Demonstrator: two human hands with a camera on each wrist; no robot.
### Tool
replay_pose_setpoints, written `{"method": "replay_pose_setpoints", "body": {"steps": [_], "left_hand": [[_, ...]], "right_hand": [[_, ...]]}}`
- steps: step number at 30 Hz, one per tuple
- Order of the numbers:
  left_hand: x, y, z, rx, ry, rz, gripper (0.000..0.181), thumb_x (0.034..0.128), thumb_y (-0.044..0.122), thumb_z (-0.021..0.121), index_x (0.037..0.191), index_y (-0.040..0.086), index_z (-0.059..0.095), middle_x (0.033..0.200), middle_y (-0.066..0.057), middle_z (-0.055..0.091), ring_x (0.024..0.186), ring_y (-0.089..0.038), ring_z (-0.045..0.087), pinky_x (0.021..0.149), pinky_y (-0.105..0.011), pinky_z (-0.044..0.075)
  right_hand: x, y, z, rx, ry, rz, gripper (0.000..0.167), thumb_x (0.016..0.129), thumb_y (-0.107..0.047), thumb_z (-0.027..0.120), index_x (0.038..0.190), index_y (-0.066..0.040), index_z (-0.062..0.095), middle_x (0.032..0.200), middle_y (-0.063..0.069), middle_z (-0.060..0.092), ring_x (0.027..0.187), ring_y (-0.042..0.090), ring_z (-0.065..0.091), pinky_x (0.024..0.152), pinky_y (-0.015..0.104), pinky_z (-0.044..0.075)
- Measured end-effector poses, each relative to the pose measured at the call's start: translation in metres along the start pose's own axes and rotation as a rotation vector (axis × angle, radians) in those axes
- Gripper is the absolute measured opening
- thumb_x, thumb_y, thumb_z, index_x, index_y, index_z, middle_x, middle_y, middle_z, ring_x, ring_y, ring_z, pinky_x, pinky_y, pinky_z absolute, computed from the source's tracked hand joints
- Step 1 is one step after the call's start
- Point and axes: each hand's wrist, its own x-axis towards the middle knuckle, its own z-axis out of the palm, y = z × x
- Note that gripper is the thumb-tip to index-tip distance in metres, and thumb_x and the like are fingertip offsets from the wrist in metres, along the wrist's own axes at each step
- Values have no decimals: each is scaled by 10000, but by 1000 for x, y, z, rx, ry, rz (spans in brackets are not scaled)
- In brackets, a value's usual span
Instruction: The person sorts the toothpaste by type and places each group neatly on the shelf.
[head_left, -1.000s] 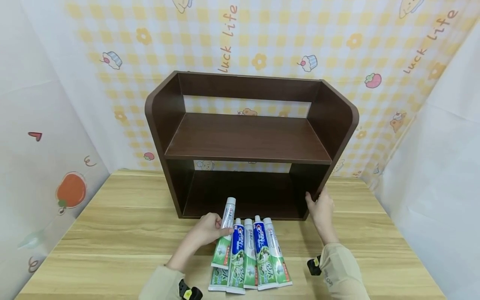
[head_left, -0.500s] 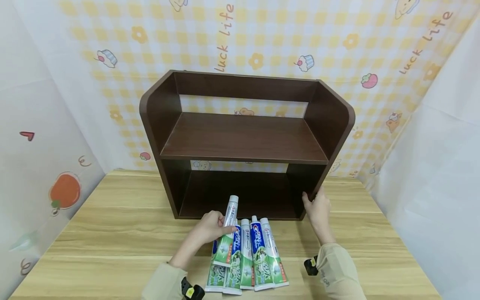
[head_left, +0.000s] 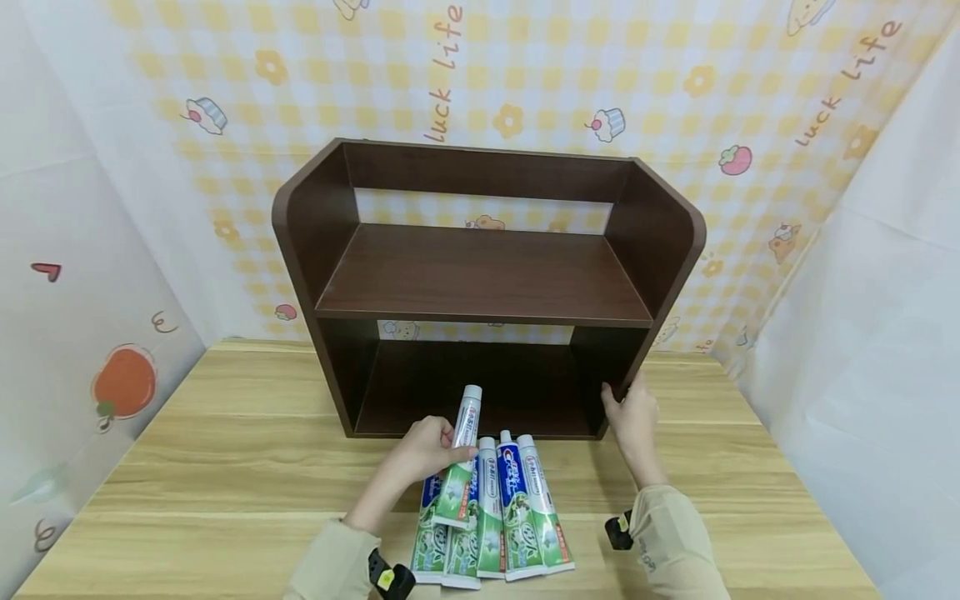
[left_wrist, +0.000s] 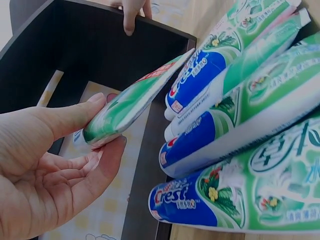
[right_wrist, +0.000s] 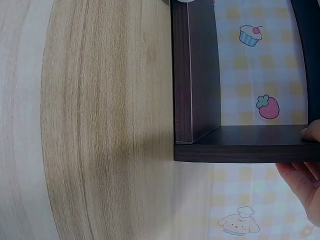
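Left hand [head_left: 429, 450] pinching one tube [head_left: 454, 490], seemingly five lying tubes [head_left: 517, 510], one shelf [head_left: 483, 273]

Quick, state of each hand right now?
Left hand: closed, holding a white-and-green toothpaste tube.
Right hand: closed, gripping the brown shelf's side panel.

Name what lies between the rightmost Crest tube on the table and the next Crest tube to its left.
A white-and-green toothpaste tube lies between the rightmost Crest tube and the next Crest tube; the head view shows it.
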Motion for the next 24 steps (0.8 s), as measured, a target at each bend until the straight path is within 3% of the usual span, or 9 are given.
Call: {"method": "replay_pose_setpoints", "body": {"steps": [8, 15, 24], "left_hand": [[5, 7, 3, 8, -10, 24, 267, 807, 202, 692, 827, -14, 537, 700, -83, 564, 565, -120, 554, 537, -275, 536], [13, 11, 5, -2, -29, 32, 287, 815, 232, 686, 851, -14, 541, 705, -89, 591, 558, -115, 573, 561, -309, 554], [20, 19, 7, 19, -27, 31, 294, 812, 250, 687, 841, -5, 543, 693, -77, 573, 551, -128, 550, 547, -313, 539]], "right_hand": [[0, 0, 1, -7, -3, 2, 244, 811, -83, 633, 948, 64, 494, 770, 278, 614, 677, 430, 595, 574, 511, 456], [1, 0, 0, 1, -22, 1, 284, 821, -100, 627, 1001, 79, 498, 828, 290, 618, 728, 447, 607, 592, 515, 477], [1, -1, -1, -19, -26, 10, 270, 815, -108, 635, 983, 59, 505, 763, 272, 622, 657, 416, 599, 564, 502, 468]]}}
